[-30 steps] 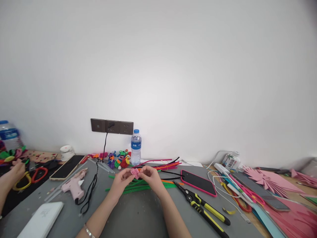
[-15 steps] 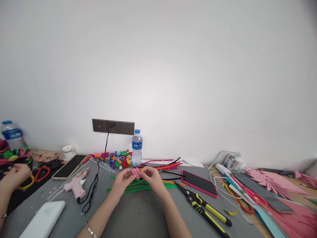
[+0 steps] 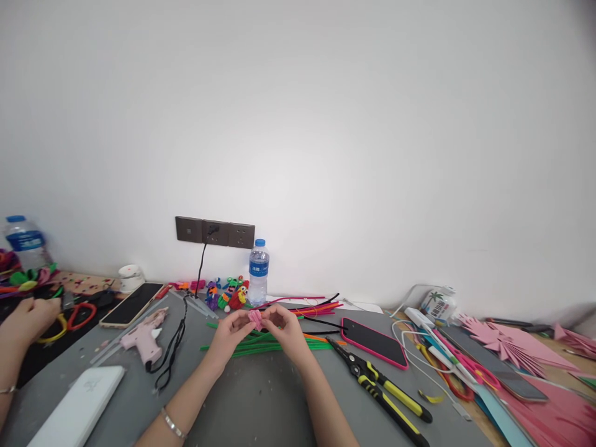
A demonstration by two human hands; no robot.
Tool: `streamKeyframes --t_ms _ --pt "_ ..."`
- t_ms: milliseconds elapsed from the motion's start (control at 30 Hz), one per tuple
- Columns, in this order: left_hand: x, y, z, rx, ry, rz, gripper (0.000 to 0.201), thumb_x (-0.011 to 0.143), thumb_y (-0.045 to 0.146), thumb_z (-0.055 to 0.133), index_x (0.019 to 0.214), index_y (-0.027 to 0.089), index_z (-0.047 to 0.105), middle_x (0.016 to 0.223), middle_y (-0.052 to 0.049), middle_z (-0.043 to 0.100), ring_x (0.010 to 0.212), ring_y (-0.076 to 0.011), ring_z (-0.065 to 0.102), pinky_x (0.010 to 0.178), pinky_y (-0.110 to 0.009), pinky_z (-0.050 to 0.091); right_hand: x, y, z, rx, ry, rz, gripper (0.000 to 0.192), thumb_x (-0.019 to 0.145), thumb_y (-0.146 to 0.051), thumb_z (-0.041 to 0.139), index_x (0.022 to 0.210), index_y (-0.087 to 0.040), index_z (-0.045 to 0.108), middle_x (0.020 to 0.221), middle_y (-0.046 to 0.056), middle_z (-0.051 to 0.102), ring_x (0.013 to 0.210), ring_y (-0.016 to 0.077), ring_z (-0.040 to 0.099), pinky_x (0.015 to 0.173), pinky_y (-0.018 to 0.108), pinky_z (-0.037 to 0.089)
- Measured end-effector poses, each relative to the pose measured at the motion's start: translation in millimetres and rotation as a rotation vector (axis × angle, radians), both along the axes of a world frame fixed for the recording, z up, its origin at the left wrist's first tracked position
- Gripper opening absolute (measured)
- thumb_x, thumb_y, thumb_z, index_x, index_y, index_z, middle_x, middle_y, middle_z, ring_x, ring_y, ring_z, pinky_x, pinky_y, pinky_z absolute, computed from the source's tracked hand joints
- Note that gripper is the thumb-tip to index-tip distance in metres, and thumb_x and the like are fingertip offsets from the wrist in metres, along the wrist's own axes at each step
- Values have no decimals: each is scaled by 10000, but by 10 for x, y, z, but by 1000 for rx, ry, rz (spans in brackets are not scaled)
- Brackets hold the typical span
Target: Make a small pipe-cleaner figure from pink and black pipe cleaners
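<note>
Between my fingertips is a small pink bundle of bent pipe cleaner, gripped from both sides above the grey table mat. My left hand pinches its left side, and a silver bracelet circles that wrist. Closed on the right side of the bundle is my right hand. Green pipe cleaners lie spread on the mat just beneath both hands. Behind them sit several small pipe-cleaner figures beside a water bottle.
Pliers and a pink-cased phone lie right of my arms. A pink glue gun, its black cord and a white power bank are left. Another person's hand is at far left. Folded pink paper covers the far right.
My view has shifted slightly. Both hands still pinch the pink bundle, which looks turned a little. The other person's hand at far left has moved slightly.
</note>
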State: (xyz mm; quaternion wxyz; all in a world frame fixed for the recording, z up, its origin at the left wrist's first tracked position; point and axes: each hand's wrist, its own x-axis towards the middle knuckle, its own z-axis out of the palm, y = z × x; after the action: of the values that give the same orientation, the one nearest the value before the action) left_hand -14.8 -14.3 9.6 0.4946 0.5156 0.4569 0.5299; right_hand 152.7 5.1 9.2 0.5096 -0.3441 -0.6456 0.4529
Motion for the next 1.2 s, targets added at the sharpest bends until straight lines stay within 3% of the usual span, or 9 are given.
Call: streamKeyframes --t_ms 200,633,1200 --pt "8 -31 49 15 -1 3 343 634 453 760 828 175 706 820 -82 754 839 -266 675 673 -294 508 -7 -28 38 46 -46 -34 157 793 -352 654 787 -195 652 712 21 623 621 156 539 594 273 424" --pt "-9 24 -27 70 -15 -17 295 639 437 755 738 171 674 724 -54 719 718 -216 648 631 -279 496 -50 -21 17 76 -74 -50 127 812 -289 592 744 -193 638 690 14 633 614 154 547 596 266 417" --pt "-15 18 2 118 12 15 252 647 420 748 692 185 670 729 -39 693 754 -221 646 706 -295 513 -83 -54 19 185 -95 -102 93 809 -211 566 773 -205 651 748 23 642 688 172 562 637 268 414"
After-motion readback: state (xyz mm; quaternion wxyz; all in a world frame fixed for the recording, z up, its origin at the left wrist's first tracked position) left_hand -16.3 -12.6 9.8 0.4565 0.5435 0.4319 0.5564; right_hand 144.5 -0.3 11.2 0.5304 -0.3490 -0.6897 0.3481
